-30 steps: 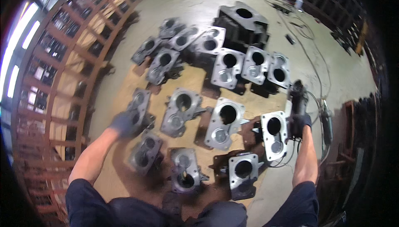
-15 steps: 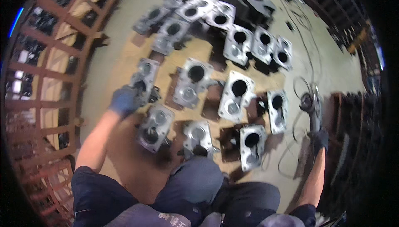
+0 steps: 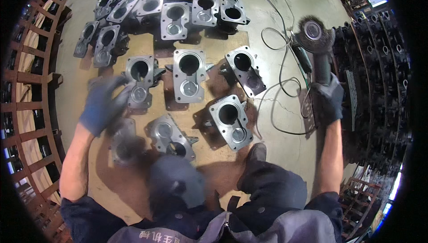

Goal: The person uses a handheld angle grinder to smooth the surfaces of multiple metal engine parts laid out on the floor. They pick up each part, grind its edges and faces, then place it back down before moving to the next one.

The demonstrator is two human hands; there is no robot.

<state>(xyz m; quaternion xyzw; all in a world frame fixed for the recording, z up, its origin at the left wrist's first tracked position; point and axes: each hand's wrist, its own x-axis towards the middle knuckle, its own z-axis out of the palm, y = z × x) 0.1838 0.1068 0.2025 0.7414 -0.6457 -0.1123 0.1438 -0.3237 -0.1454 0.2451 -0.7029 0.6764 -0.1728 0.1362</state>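
Note:
My left hand [image 3: 103, 104], in a blue-grey glove, hovers at the left of the parts with thumb and fingers apart. It is open and slightly blurred. Its fingertips are beside the left edge of a grey metal casting [image 3: 139, 92] with a large round bore; whether they touch it I cannot tell. My right hand [image 3: 331, 98], also gloved, grips the body of an angle grinder [image 3: 320, 65]. A round wire brush [image 3: 313, 30] sits on the grinder's far end. Nearest the grinder on the left is another casting [image 3: 246, 71], standing apart from it.
Several similar castings [image 3: 189, 76] stand on brown cardboard [image 3: 214, 158]. A cable [image 3: 281, 65] loops over the floor beside the grinder. Rusty metal racking [image 3: 30, 80] runs along the left; stacked dark parts [image 3: 379, 78] line the right. My shoe [image 3: 257, 152] is close to the front casting [image 3: 231, 122].
The view has swung to the right. My left hand has come off a casting at the left, its fingers spread. My right hand still grips the grinder, whose brush now shows face-on.

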